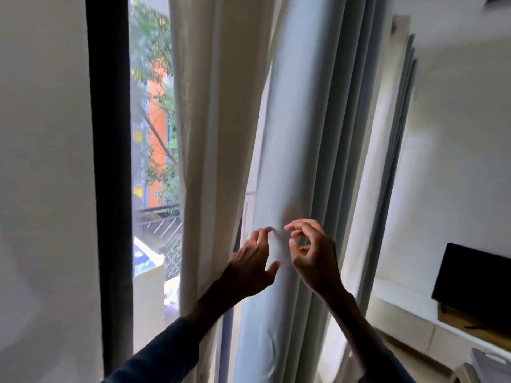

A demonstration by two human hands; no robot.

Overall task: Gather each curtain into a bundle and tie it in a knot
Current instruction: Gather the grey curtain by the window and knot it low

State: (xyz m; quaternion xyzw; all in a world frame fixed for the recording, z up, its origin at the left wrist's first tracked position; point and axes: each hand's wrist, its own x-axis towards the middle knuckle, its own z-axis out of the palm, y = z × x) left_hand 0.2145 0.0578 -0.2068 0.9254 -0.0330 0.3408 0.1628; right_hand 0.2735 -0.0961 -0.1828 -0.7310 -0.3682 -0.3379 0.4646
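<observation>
1. Two curtains hang side by side through the middle of the frame: a cream curtain (210,134) left of centre and a pale blue-grey curtain (307,128) just right of it, both falling loose in long vertical folds, neither one gathered or knotted.
2. The left hand (253,268) reaches up from the lower centre with its fingers spread and curled, fingertips at the inner edge of the blue-grey curtain. It looks to be touching the cloth, not clamping it, though the blur makes that hard to settle.
3. The right hand (309,255), just right of the left, has its thumb and forefinger drawn toward each other in a ring, the other fingers crooked. I cannot tell whether a pinch of fabric sits between them or only air.
4. Both hands sit on the same broad front fold at about the same height (a sensible place to start, since the cloth can be swept in from either side there).
5. My judgement is that the gathering has barely begun and the tying has not started.
6. At the left of the frame, past the dark window frame (110,161), an orange building (157,111) and trees show outside. A dark screen (475,280) stands on a shelf at the lower right.
</observation>
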